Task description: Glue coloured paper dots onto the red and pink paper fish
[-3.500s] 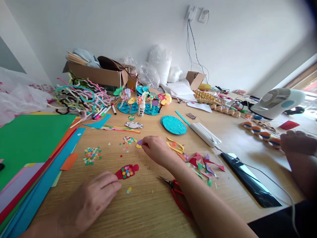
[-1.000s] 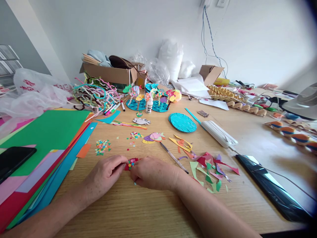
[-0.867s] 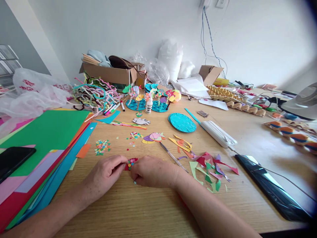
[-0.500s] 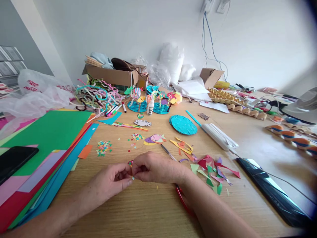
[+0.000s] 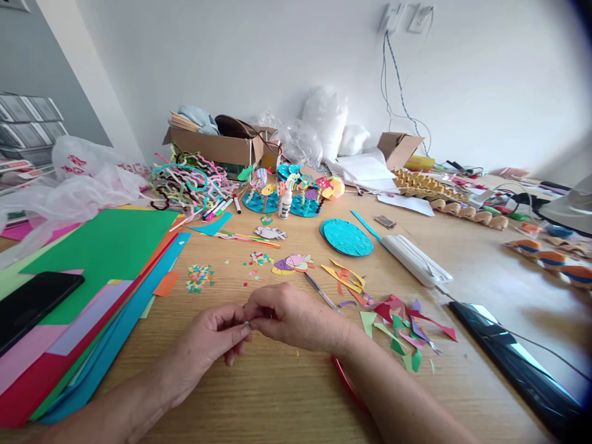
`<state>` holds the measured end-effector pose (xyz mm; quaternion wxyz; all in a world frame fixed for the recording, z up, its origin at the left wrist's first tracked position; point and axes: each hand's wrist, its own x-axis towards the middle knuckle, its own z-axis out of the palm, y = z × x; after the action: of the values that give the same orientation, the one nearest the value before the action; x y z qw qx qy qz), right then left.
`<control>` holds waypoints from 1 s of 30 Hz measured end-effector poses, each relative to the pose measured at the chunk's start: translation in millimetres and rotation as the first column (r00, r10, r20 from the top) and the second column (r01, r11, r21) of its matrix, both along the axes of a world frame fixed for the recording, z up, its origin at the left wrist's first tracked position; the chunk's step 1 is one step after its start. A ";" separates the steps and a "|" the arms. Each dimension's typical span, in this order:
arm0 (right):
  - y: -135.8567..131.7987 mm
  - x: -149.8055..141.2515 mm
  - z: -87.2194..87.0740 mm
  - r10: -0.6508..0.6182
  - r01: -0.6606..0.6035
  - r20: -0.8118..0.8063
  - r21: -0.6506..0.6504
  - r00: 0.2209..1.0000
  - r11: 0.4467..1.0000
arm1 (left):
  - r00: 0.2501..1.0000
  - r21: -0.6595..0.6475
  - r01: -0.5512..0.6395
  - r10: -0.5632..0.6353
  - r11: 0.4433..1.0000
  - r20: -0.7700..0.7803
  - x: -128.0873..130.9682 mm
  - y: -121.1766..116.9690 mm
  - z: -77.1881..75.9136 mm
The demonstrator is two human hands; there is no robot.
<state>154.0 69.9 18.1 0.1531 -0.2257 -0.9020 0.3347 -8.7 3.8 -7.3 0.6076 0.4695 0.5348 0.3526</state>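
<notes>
My left hand (image 5: 210, 339) and my right hand (image 5: 289, 314) meet just above the wooden table (image 5: 277, 394), fingertips pinched together on a tiny scrap I cannot make out. The red paper fish with coloured dots is almost wholly hidden behind them; only a sliver (image 5: 244, 306) shows. Beyond my hands lie a purple and pink paper fish (image 5: 291, 264), a thin pen (image 5: 321, 291) and small heaps of confetti dots (image 5: 200, 277).
Stacked coloured paper sheets (image 5: 92, 259) with a black phone (image 5: 32, 302) lie at left. Paper offcuts (image 5: 402, 320) and red scissors (image 5: 346, 382) sit right of my hands. A teal disc (image 5: 346, 237), glue bottle (image 5: 286, 203), pipe cleaners (image 5: 185, 182) and boxes stand farther back.
Both hands lifted off the red dotted fish and drew together into a fingertip pinch just above the table. The view drifted slightly left and down.
</notes>
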 end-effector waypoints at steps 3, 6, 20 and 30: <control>-0.2 0.3 0.0 -0.037 0.037 0.010 -0.026 0.999 0.999 | 1.000 0.021 -0.017 0.017 1.000 0.018 -0.6 -0.2 -0.2; 0.1 0.4 0.3 -0.055 0.056 0.014 -0.044 0.998 0.997 | 0.999 0.048 -0.034 0.034 0.998 0.005 -1.3 -0.1 -2.4; 2.6 1.2 -1.3 -0.113 0.115 0.021 -0.146 0.993 0.983 | 0.996 0.119 0.001 0.010 0.993 -0.092 -3.6 7.8 -1.1; 3.2 0.4 1.9 -0.150 0.157 0.059 -0.161 0.987 0.974 | 0.990 0.136 0.004 0.015 0.991 -0.138 -1.6 12.9 -1.1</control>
<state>154.3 73.1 20.0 0.1383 -0.3144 -0.8544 0.3899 -10.3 16.7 -8.5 0.5345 0.5316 0.5520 0.3563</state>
